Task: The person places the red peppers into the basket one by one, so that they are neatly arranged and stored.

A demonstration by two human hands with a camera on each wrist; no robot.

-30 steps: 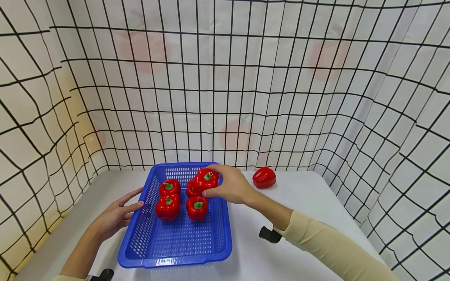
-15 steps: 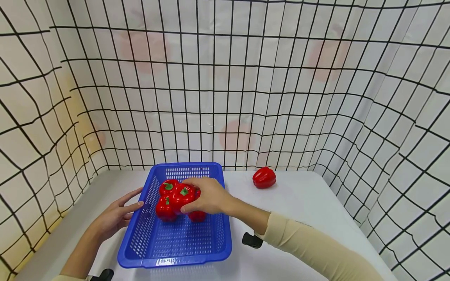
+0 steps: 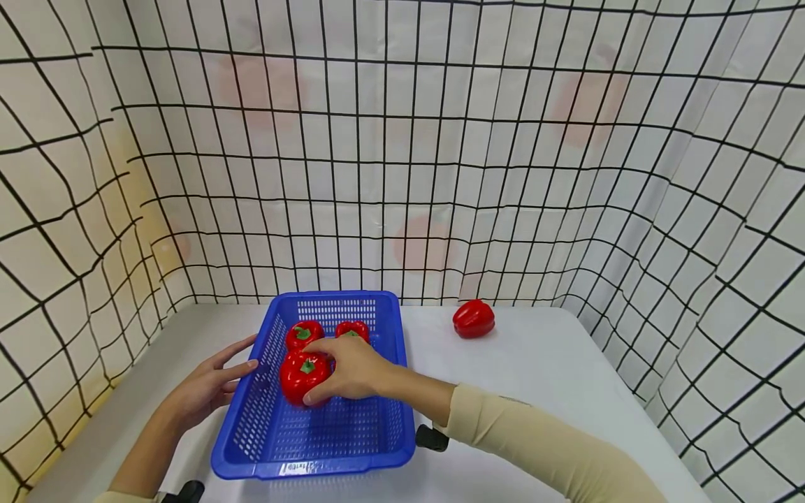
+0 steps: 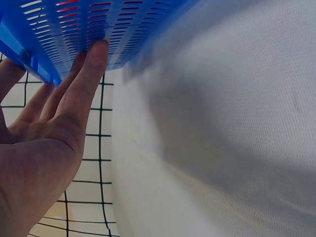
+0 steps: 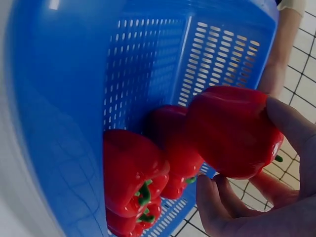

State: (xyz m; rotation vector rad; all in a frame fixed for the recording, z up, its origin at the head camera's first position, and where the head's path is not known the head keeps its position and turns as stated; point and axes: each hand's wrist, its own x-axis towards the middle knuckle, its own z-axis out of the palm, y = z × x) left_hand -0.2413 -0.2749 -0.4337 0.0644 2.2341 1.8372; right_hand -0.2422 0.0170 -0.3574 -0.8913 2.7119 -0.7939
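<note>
My right hand (image 3: 355, 370) grips a red bell pepper (image 3: 298, 381) above the front left of the peppers in the blue basket (image 3: 314, 469). In the right wrist view, thumb and fingers pinch that bell pepper (image 5: 232, 131), and other red peppers (image 5: 133, 173) with green stems lie below it. Two peppers show at the back, a left one (image 3: 305, 334) and a right one (image 3: 352, 328); the held pepper and my hand cover those nearer. With fingers mostly straight, my left hand (image 3: 201, 388) touches the basket's left side; the left wrist view shows fingertips against its slotted wall (image 4: 113, 29).
Another red bell pepper (image 3: 474, 319) lies on its side on the white table (image 3: 534, 391), right of the basket. Black wire grid (image 3: 434, 164) over white sheeting stands at the back and both sides.
My right hand has carried its pepper from the basket's back right to the front left, lower and nearer to me. My left hand and the basket have stayed in place.
</note>
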